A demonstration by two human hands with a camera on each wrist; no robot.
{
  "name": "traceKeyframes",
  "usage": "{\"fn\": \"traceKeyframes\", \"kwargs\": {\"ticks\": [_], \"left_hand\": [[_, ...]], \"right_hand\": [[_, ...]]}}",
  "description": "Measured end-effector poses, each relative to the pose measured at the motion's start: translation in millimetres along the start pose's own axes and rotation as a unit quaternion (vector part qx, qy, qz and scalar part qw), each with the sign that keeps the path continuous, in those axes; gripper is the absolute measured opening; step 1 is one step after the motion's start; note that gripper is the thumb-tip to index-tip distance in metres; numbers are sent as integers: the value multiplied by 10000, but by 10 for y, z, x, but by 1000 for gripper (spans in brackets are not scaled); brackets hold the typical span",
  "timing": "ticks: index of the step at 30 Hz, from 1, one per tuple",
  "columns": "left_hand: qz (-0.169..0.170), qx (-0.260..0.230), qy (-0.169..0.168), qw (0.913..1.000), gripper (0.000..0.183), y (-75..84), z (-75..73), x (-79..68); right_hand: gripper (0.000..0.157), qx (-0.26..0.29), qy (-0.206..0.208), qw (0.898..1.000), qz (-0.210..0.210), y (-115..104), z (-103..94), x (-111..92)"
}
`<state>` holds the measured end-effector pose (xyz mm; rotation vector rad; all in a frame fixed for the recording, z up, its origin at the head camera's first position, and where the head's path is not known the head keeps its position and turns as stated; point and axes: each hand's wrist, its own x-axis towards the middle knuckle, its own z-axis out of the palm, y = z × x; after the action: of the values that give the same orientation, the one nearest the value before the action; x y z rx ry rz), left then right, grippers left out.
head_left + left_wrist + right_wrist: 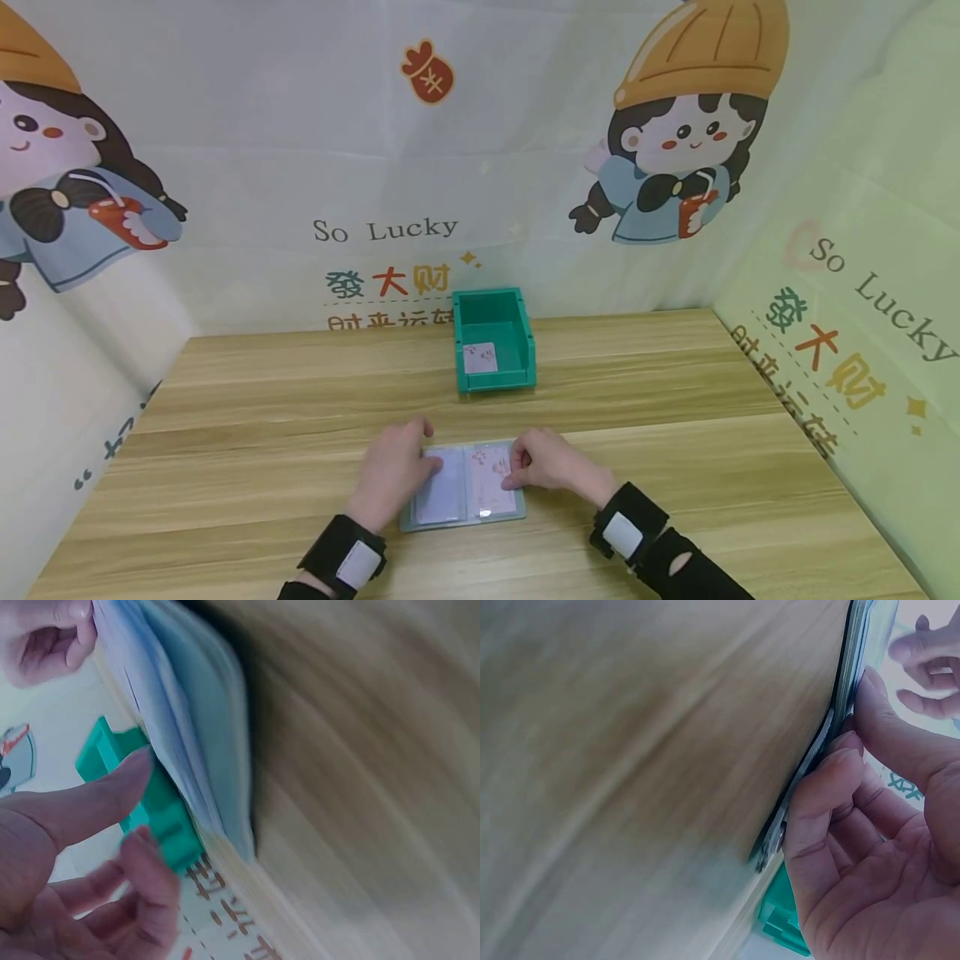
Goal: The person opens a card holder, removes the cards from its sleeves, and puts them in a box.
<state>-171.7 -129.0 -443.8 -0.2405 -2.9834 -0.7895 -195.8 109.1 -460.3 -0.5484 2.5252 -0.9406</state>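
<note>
A small card album (442, 498) lies spread on the table, clear sleeves on both pages and a pale blue-green cover beneath. Its right page carries a pink patterned card (489, 492); the left one looks plain pale lilac. My left hand (392, 471) is at the album's upper left, thumb over the left page. In the left wrist view that thumb (112, 791) is stretched out beside the pages, the other fingers bent loosely around nothing. At the right edge, my right hand (877, 817) pinches the album between thumb and curled fingers.
Beyond the album stands a green open-front bin (497, 383) with a pink card (480, 358) lying in it. The wooden table (660, 392) ends at a printed cloth backdrop (375, 167) behind and at both sides.
</note>
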Motion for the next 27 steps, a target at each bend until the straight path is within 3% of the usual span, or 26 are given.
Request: {"fn": "traceKeyframes", "kwargs": {"ticks": [3,7,14,19,27], "left_hand": [[264,-203,-74,9994,17,78,76,18],[377,-694,-551,9954,13,147,181,49],[177,-811,-701,9941,20,159,285,72],[-14,-936,-850,9920,23,155,292,87],[-42,-1092,-1059,9884,27,146,297,89]], "right_hand": [[27,35,0,10000,15,5,-8,1],[28,6,23,10000,-21,12,-10,2],[28,45,-19,10000,-56,30,5,25],[28,80,-37,9999,-47,36,10,35],[29,135,-74,9998,-108,34,1,31]]}}
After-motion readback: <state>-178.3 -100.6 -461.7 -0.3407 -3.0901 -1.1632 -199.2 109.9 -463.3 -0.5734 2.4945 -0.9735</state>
